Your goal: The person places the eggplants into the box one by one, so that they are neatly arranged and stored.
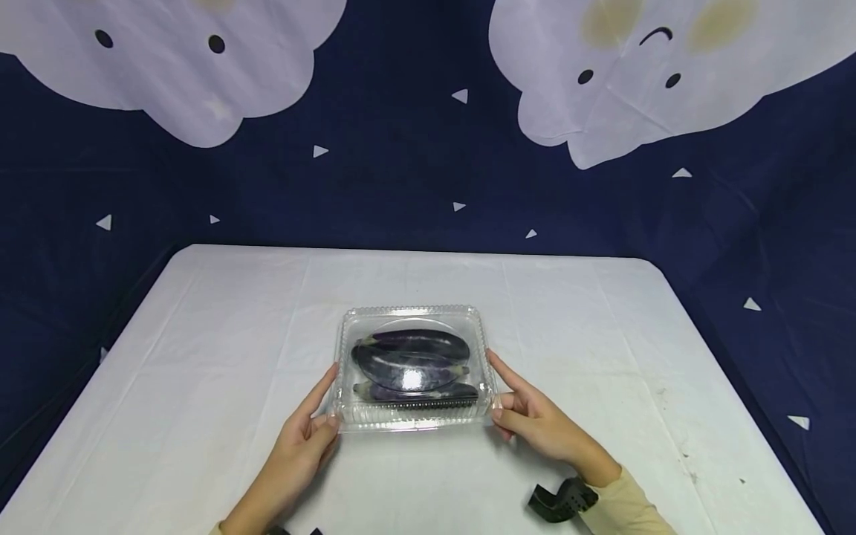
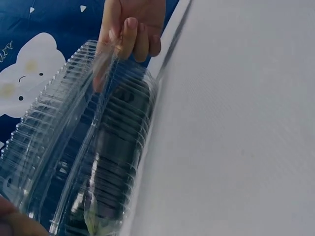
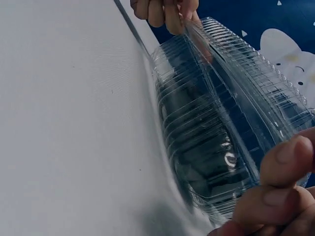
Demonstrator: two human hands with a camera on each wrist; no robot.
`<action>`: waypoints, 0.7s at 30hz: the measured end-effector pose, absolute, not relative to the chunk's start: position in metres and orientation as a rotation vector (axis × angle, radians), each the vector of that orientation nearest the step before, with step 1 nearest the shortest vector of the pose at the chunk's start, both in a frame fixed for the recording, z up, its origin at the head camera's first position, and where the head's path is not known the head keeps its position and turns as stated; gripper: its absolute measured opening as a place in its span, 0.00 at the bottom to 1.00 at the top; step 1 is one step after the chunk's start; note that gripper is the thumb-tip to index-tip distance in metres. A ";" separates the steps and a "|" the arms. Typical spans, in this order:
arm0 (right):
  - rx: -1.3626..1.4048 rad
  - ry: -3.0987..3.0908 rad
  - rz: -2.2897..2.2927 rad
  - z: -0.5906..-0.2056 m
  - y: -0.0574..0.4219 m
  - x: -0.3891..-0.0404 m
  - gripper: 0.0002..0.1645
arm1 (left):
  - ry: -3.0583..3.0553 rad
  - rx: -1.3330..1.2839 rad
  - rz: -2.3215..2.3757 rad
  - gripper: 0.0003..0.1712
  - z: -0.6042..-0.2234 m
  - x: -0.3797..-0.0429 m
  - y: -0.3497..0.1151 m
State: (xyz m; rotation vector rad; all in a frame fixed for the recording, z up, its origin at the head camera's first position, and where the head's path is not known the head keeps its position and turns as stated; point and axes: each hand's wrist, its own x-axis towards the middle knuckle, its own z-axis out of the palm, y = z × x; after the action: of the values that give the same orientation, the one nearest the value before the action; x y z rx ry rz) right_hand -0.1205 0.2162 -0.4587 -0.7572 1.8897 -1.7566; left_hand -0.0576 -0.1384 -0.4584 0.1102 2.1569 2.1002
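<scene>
A clear plastic clamshell box (image 1: 414, 425) with ribbed sides sits at the middle of the white table, its lid over the dark purple eggplants (image 1: 411, 369) inside. My left hand (image 1: 297, 444) grips the box's left edge, thumb at the near corner and index finger stretched along the side. On the opposite edge my right hand (image 1: 543, 422) holds it the same way. In the left wrist view, the thumb and fingers of the right hand (image 2: 135, 27) pinch the rim at the far end. The right wrist view has the left hand (image 3: 165, 12) at the rim's far end.
The white cloth-covered table (image 1: 214, 357) spreads around the box, with small dark specks at its right side. Behind it hangs a dark blue curtain (image 1: 394, 200) with white clouds and triangles. A black strap piece (image 1: 565, 499) is at my right wrist.
</scene>
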 end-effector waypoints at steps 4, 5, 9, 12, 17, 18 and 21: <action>-0.768 1.884 -1.800 -0.461 0.214 -0.122 0.50 | 2.137 0.095 2.122 0.42 -0.458 -0.059 -0.138; -0.771 1.880 -1.811 -0.462 0.214 -0.123 0.50 | 2.135 0.088 2.121 0.42 -0.458 -0.059 -0.137; -0.762 1.851 -1.857 -0.464 0.213 -0.123 0.51 | 2.132 0.049 2.111 0.42 -0.456 -0.058 -0.137; -0.775 1.824 -1.887 -0.465 0.212 -0.124 0.51 | 2.138 0.039 2.103 0.42 -0.456 -0.058 -0.136; -0.779 1.844 -1.848 -0.466 0.215 -0.124 0.50 | 2.122 0.059 2.120 0.41 -0.458 -0.058 -0.135; -0.769 1.856 -1.834 -0.466 0.215 -0.124 0.50 | 2.111 0.068 2.130 0.41 -0.459 -0.058 -0.135; -0.757 1.860 -1.822 -0.466 0.216 -0.123 0.50 | 2.066 0.100 2.160 0.40 -0.460 -0.058 -0.135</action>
State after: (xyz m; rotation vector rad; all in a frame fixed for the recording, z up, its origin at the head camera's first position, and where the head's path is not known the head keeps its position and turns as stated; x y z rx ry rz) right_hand -0.1229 0.2161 -0.4662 -0.7569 1.8596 -1.8218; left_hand -0.0577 -0.1354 -0.4604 0.0996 2.0658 2.1599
